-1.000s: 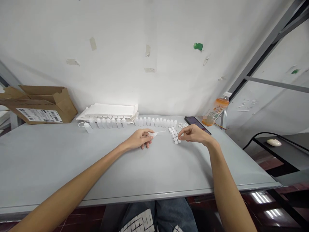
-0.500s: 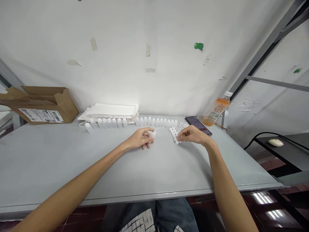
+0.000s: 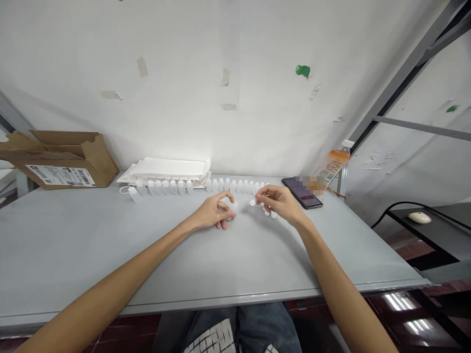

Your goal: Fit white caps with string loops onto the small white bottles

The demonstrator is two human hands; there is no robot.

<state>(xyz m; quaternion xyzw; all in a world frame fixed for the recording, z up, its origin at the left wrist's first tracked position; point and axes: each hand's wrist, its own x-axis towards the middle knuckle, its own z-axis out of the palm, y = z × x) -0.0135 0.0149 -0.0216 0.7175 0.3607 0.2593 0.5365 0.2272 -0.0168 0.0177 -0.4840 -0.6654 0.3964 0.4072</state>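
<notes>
Near the middle of the table, my left hand (image 3: 215, 212) is curled around a small white squeeze bottle (image 3: 235, 207), thumb and index finger on either side of it. My right hand (image 3: 277, 200) pinches a small white cap (image 3: 252, 202) just to the right of that bottle. Below the right hand, several white caps (image 3: 273, 214) lie on the table, partly covered by the fingers. Behind both hands stands a row of small translucent bottles (image 3: 233, 185). Another group of bottles (image 3: 165, 187), topped with fittings, stands to the left.
An open cardboard box (image 3: 62, 159) sits at the back left, beside a stack of white sheets or bags (image 3: 169, 167). At the back right are a phone (image 3: 302, 192) and a bottle of orange drink (image 3: 336, 159). A white mouse (image 3: 419, 217) rests on a side surface.
My right hand has moved left from the loose caps with one cap in its fingers, close to the left hand. The left hand has stayed almost in place at its bottle.
</notes>
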